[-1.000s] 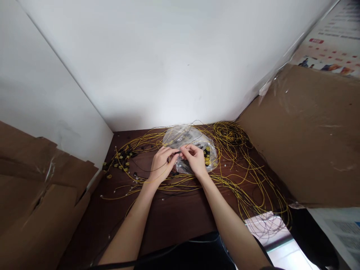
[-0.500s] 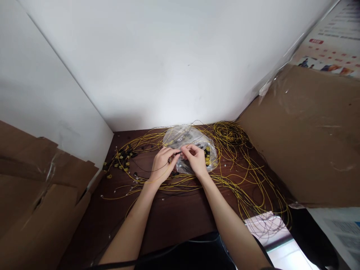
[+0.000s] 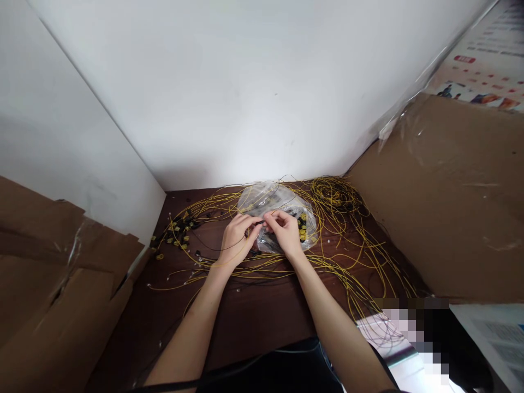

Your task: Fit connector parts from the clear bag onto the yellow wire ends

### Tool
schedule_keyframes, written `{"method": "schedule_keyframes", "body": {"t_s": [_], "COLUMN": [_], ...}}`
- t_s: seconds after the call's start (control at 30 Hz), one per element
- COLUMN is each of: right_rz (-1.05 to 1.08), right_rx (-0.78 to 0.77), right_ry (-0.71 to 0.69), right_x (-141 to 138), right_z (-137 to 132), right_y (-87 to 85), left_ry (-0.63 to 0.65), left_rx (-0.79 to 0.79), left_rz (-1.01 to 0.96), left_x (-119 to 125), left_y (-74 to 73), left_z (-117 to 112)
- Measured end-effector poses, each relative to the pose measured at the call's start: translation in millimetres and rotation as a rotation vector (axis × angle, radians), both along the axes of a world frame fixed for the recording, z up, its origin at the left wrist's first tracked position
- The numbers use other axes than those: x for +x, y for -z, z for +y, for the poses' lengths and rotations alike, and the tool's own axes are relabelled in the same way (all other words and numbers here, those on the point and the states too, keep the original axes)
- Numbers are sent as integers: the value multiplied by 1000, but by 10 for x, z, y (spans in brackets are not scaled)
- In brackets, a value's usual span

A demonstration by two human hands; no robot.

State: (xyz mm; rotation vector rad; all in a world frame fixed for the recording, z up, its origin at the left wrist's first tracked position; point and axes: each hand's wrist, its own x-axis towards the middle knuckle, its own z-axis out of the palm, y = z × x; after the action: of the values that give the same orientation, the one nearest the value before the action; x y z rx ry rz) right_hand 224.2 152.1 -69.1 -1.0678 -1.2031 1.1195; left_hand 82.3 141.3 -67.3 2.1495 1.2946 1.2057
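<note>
My left hand [image 3: 238,236] and my right hand [image 3: 283,230] meet over a clear plastic bag [image 3: 262,194]. Between their fingertips is a small dark piece [image 3: 260,222] on a thin black wire, too small to name closely. The left thumb and fingers pinch its left end, and the right fingertips close at its right end. Black and yellow connector pieces [image 3: 303,228] show in the bag beside my right hand. Yellow and black wires [image 3: 282,261] run across the table below both wrists.
More black and yellow connectors [image 3: 176,232] lie at the left on the brown table [image 3: 262,311]. A coil of yellow wire [image 3: 333,194] sits at the back right, with loose strands trailing off the front right edge. Cardboard stands at the left [image 3: 61,273] and right [image 3: 450,207].
Both hands keep almost the same pose around the dark piece. Only a slight shift of the whole view shows.
</note>
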Motion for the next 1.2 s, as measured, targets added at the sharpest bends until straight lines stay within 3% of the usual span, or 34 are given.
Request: {"method": "schedule_keyframes", "body": {"t_s": [0.37,1.2], "right_rz": [-40,-66], "right_rx": [-5,3], "right_ry": [-29,-28], "right_x": [-13,-32], "right_z": [-4,-10], "right_y": [27,74], "left_ry": [-62,-70], "left_rx": [30,-14], "left_rz": [-2,-15], "left_x": [-3,-27], "left_y": [20,41], "left_z": [5,-12]}}
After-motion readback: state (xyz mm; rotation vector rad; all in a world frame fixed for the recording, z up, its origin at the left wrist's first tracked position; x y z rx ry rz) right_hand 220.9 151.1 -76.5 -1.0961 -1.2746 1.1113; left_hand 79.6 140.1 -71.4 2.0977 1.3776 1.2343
